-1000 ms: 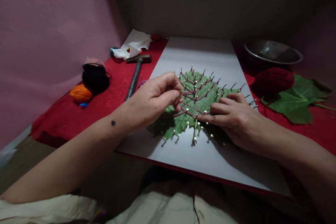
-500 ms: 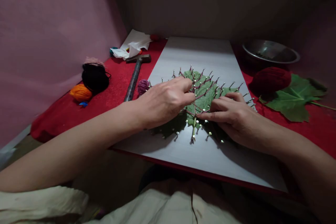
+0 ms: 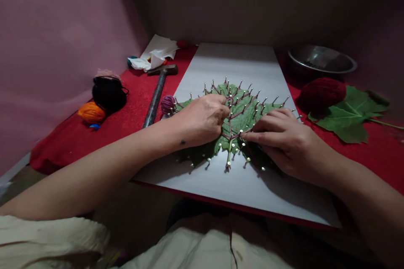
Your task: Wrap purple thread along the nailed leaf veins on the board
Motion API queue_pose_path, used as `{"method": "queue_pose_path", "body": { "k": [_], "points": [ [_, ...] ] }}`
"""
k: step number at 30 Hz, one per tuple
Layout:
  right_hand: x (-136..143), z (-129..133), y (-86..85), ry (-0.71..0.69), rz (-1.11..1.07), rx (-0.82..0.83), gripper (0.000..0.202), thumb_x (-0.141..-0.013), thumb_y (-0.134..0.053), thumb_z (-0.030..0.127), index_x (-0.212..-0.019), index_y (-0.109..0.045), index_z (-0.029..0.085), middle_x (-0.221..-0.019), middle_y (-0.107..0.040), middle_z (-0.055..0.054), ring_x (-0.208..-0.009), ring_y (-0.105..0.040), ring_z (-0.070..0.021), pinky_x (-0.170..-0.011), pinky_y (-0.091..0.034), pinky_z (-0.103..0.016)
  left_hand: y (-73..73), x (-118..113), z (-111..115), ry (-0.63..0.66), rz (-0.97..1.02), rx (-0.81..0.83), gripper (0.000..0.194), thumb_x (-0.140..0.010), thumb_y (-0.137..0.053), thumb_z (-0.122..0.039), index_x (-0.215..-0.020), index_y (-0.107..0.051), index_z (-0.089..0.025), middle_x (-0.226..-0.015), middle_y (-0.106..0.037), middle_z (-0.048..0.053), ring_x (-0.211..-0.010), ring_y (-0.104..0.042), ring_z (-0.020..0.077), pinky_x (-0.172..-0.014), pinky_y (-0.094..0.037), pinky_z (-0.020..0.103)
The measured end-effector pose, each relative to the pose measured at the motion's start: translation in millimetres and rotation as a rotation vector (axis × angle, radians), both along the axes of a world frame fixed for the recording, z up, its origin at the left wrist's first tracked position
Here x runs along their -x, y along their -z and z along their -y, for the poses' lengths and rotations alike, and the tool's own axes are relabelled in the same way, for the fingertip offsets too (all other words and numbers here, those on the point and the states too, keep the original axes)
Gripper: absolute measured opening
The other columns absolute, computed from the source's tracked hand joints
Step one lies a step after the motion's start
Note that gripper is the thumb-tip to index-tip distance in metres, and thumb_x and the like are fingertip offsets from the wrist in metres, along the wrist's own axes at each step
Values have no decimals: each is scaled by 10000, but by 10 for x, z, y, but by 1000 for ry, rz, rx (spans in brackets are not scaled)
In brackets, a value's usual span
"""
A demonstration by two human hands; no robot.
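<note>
I am holding my left hand (image 3: 206, 118) curled over the leaf (image 3: 249, 115), nailed to the board (image 3: 233, 61), near half. My right hand (image 3: 285, 136), half-bent, is resting at a nail (image 3: 241, 131), apparently steadying thread (image 3: 236, 136). What either is gripping, I cannot tell.

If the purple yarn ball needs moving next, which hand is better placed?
Probably the left hand: nearer the purple yarn ball. The right hand is farther off, over the right of the green leaf, index fingertip beside a nail.

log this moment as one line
left hand: curled over nail-studded leaf | right hand: index finger beside nail | nearby: purple yarn ball, hammer
</note>
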State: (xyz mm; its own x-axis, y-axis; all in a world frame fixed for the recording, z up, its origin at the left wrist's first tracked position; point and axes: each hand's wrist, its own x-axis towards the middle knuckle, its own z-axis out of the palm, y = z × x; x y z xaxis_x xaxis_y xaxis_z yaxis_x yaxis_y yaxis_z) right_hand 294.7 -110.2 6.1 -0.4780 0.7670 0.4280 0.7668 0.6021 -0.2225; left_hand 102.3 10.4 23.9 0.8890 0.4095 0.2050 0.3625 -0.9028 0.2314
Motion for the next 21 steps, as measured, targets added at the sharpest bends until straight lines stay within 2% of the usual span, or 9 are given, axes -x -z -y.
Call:
{"method": "queue_pose_path", "body": {
  "k": [5, 9, 14, 17, 21],
  "points": [
    [44, 5, -1, 21, 118, -26, 312, -889, -462, 64, -972, -728, 205, -793, -619, -42, -771, -476, -170, -854, -321, -392, 12, 9, -28, 23, -59, 35, 278, -748, -519, 0, -534, -415, -145, -656, -424, -3, -643, -416, 111, -577, -301, 248],
    [23, -10, 7, 17, 149, 5, 307, -916, -454, 109, -947, -735, 230, -793, -624, -33, -790, -469, -178, -873, -302, -403, -3, 29, -55, 26, -72, 42, 271, -774, -540, -16, -556, -432, -137, -689, -426, -8, -654, -418, 98, -592, -308, 239],
    [-10, -27, 21, -12, 93, 92, 311, -895, -469, 89, -973, -730, 239, -849, -617, -37, -803, -457, -175, -871, -302, -407, -106, 121, 25, 147, -20, -126, 274, -848, -487, -52, -591, -479, -145, -702, -418, 5, -675, -422, 115, -584, -323, 235],
    [-2, -27, 23, 1, 93, 73, 301, -892, -484, 89, -962, -734, 240, -841, -611, -37, -805, -461, -177, -859, -303, -403, -172, 176, 136, 232, -32, -223, 275, -874, -439, -56, -624, -503, -150, -720, -441, 25, -689, -428, 133, -587, -346, 243],
    [15, -23, 21, 11, 109, 45, 286, -891, -491, 89, -913, -737, 233, -868, -621, -47, -828, -466, -186, -837, -305, -392, -206, 192, 287, 272, -42, -283, 260, -871, -411, -43, -670, -531, -154, -736, -461, 41, -695, -428, 150, -611, -379, 260]
  ]
}}
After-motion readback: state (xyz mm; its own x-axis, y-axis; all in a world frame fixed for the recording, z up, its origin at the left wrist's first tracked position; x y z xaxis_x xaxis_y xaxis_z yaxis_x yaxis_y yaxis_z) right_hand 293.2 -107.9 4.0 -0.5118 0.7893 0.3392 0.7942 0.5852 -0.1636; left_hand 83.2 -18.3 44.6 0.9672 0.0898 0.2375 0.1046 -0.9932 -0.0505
